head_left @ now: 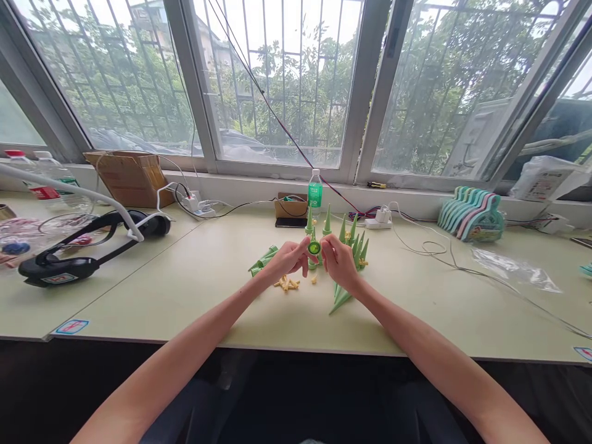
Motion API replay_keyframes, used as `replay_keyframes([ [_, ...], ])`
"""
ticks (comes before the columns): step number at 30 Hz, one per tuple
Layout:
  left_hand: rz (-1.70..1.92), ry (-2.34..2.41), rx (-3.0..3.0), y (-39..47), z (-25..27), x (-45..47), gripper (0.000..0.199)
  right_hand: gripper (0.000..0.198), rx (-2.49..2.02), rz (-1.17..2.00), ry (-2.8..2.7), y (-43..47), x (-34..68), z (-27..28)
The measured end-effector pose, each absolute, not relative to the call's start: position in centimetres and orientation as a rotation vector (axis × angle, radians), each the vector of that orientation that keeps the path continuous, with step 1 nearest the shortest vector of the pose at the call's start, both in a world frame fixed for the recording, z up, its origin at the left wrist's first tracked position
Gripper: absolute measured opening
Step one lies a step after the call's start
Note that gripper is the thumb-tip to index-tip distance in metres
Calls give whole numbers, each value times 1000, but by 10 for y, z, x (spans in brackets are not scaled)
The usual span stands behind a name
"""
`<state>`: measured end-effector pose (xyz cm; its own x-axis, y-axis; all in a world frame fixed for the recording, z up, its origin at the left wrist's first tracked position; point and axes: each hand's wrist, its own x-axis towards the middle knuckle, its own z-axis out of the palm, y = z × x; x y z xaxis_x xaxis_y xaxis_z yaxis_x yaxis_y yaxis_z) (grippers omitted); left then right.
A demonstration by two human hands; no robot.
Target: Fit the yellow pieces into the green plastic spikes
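Both hands, left hand (289, 258) and right hand (339, 261), pinch a green cone (314, 248) between them, open end up, above loose yellow pieces (287, 284) on the surface (185, 290).

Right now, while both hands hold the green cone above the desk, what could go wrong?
1. The left hand and right hand pinch one green cone with fingertips only; it may slip.
2. The upright cones stand close behind the hands; a wrist could tip them.
3. The small yellow pieces lie loose below and could scatter.
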<state>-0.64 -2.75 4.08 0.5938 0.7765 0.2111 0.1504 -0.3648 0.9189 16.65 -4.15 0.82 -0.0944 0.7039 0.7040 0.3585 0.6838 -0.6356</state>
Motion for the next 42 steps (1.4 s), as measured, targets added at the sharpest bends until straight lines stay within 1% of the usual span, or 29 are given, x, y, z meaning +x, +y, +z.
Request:
replay_keyframes([
  [17, 910, 690, 1937, -29, 41, -10, 71, 31, -825, 346, -1736, -44, 167, 12],
  [31, 1002, 670, 2068, -29, 40, -9, 45, 31, -871, 333, -1742, -40, 170, 10],
  [42, 1112, 773, 2228, -27, 34, -8, 43, 35, -900, 404, -1704, -40, 169, 10],
])
